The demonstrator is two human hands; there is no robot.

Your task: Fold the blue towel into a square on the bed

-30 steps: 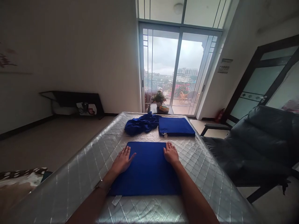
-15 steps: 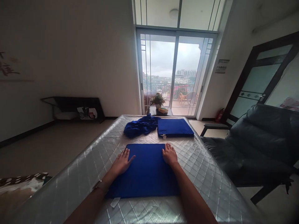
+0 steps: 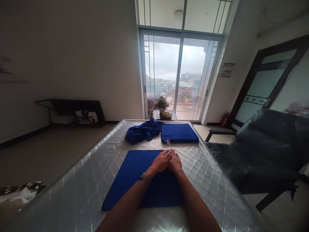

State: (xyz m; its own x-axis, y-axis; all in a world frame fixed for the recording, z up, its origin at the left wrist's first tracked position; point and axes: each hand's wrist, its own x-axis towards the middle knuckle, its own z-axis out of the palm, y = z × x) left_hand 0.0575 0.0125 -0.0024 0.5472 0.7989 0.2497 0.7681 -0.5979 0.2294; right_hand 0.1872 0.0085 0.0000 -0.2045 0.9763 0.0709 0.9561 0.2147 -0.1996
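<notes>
A flat folded blue cloth (image 3: 127,180) lies in front of me on the quilted silver mattress cover (image 3: 79,187). My left hand (image 3: 161,161) rests near its far right corner, fingers stretched out and touching my right hand (image 3: 175,161). The right hand lies flat along the cloth's right edge, its fingers extended too. Neither hand grips anything. My forearms cover part of the cloth's near side and right side. Farther back sit a crumpled blue cloth (image 3: 142,131) and, to its right, a thicker folded blue cloth (image 3: 180,132) with a white tag.
A black armchair (image 3: 253,158) stands close to the right side. Behind the far edge is a small dark table (image 3: 156,115) with a potted plant (image 3: 161,103), in front of a sliding glass door (image 3: 178,77). A patterned cloth (image 3: 21,190) shows at lower left.
My left hand has moved from the cloth's left edge across to the right, up against my right hand. The right hand has stayed at the right edge. The view has shifted slightly.
</notes>
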